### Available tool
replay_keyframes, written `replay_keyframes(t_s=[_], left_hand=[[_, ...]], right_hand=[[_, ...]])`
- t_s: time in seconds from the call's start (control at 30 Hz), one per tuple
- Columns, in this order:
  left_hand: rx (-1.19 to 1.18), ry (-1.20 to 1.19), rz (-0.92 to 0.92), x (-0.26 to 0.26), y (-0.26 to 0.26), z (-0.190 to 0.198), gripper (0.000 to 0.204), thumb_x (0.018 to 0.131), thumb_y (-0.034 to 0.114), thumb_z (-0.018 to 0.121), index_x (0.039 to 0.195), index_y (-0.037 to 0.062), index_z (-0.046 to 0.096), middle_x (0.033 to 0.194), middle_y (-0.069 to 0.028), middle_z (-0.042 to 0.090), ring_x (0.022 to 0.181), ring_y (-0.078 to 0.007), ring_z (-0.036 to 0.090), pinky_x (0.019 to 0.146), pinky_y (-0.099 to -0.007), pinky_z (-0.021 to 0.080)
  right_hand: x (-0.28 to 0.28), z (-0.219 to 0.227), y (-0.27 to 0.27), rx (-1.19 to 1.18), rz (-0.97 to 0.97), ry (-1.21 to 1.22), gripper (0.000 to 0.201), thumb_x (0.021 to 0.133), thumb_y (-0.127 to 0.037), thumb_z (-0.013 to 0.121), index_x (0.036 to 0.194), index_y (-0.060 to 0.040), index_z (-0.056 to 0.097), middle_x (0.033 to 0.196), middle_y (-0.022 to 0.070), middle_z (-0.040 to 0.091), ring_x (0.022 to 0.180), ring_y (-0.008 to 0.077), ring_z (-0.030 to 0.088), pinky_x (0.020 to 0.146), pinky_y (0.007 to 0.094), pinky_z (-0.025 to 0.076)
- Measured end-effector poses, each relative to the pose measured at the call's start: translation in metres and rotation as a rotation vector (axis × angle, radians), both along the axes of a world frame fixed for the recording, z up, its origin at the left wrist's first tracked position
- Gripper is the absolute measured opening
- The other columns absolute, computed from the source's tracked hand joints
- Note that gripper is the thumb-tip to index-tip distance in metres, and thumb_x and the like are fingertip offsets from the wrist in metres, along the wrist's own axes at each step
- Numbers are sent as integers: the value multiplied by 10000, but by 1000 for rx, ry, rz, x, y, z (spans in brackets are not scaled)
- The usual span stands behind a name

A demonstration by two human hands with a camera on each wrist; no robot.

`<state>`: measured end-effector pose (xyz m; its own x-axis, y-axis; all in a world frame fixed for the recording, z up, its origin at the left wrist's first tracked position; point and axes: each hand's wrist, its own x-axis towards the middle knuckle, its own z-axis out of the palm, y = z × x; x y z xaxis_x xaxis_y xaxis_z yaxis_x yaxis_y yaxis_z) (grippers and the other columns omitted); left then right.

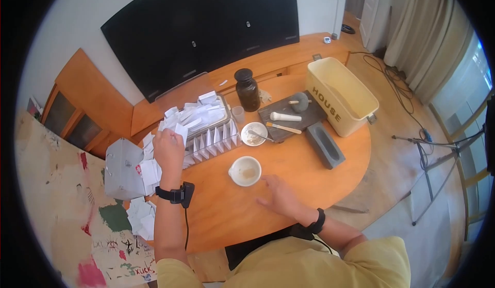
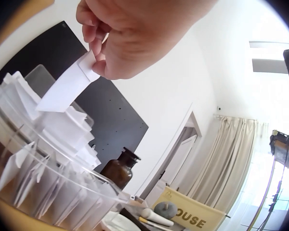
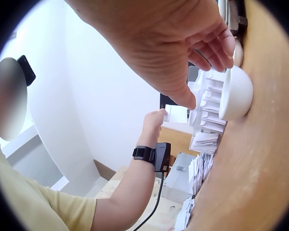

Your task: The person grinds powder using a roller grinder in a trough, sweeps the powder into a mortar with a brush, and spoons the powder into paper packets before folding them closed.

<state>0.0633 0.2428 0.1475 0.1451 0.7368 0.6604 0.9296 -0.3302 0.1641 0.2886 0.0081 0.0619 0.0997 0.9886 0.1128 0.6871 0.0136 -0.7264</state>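
Observation:
My left hand (image 1: 169, 149) is raised at the near left end of a clear rack (image 2: 77, 180) of upright white paper packets. Thumb and fingers pinch one end of a small folded white paper packet (image 2: 65, 91), which slants down over a heap of similar packets (image 1: 198, 116) behind the rack. My right hand (image 1: 282, 197) hovers beside a white mortar (image 1: 235, 166) with a spout, fingers spread and loosely bent, holding nothing. A little pale tan matter lies in the mortar. Behind it stands a white bowl (image 1: 244, 134) of pale powder with a spoon in it.
A dark board (image 1: 270, 113) carries a white pestle (image 1: 285, 117), a brush and a grey round stone-like piece. Around it stand a brown bottle (image 1: 248, 91), a grey trough (image 1: 326, 146) and a cream HOUSE bin (image 1: 356, 94). A metal case (image 1: 122, 169) and loose packets lie left.

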Motion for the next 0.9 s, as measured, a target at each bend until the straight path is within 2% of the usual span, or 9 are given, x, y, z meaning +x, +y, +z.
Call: replay_keyframes(t_s=[0.07, 0.17, 0.27, 0.37, 0.5, 0.6, 0.7, 0.8, 0.9], left_hand=[[34, -89, -83, 5, -21, 19, 84, 763, 143, 615, 757, 59, 613, 791, -115, 598, 778, -336, 583, 667, -432, 480], [-207, -284, -195, 9, -44, 21, 78, 761, 139, 641, 775, 64, 629, 770, -96, 601, 729, -281, 591, 639, -365, 475], [-533, -463, -304, 19, -68, 5, 90, 788, 143, 663, 809, 57, 647, 744, -60, 617, 670, -170, 586, 637, -289, 467], [-787, -646, -402, 29, -87, -21, 74, 840, 112, 662, 822, 41, 654, 729, 24, 602, 641, -36, 508, 598, -202, 410], [-1013, -875, -525, 33, -96, -56, 85, 883, 111, 642, 891, 27, 643, 778, 32, 617, 669, -27, 516, 608, -186, 407], [-1189, -924, -473, 36, -104, -53, 171, 869, 138, 670, 982, 19, 620, 829, 3, 631, 723, -51, 544, 657, -206, 435], [-793, -653, -539, 46, -123, -51, 297, 841, 141, 692, 1080, 9, 577, 882, -49, 647, 747, -114, 583, 690, -253, 476], [-454, -281, -553, 47, -133, -40, 413, 811, 126, 703, 1165, 5, 529, 917, -96, 649, 766, -184, 610, 705, -297, 503], [-412, -221, -526, 45, -134, -45, 353, 814, 96, 672, 1137, 11, 560, 920, -115, 647, 759, -219, 619, 695, -310, 510]], right_hand=[[-7, 8, 13, 139, 8, -20, 679, 727, -339, 778, 1228, -3, 468, 1121, 204, 542, 999, 355, 558, 823, 416, 489], [-17, 32, 34, 282, 29, -25, 763, 683, -332, 810, 1251, 19, 440, 1162, 209, 510, 1055, 364, 516, 879, 423, 448], [-26, 49, 51, 372, -4, -103, 820, 647, -335, 828, 1263, 25, 424, 1175, 198, 500, 1073, 358, 499, 922, 428, 406], [-30, 51, 59, 404, -27, -157, 856, 604, -318, 847, 1269, 17, 423, 1163, 197, 505, 1069, 356, 497, 926, 440, 387], [-27, 39, 58, 259, 9, -230, 815, 585, -329, 840, 1224, 9, 464, 1112, 173, 542, 1045, 328, 519, 903, 418, 389], [-26, 28, 56, 206, -12, -236, 765, 577, -308, 833, 1186, 4, 491, 1040, 157, 574, 980, 317, 552, 857, 408, 407], [-25, 19, 57, 193, -30, -219, 733, 578, -290, 827, 1168, -3, 501, 990, 150, 583, 919, 311, 574, 817, 408, 425], [-25, 14, 57, 215, -42, -216, 729, 574, -288, 827, 1167, -12, 505, 966, 147, 582, 893, 307, 575, 790, 405, 436], [-24, 10, 54, 203, -24, -245, 729, 576, -284, 825, 1173, -19, 500, 986, 147, 579, 911, 309, 570, 791, 413, 439]])
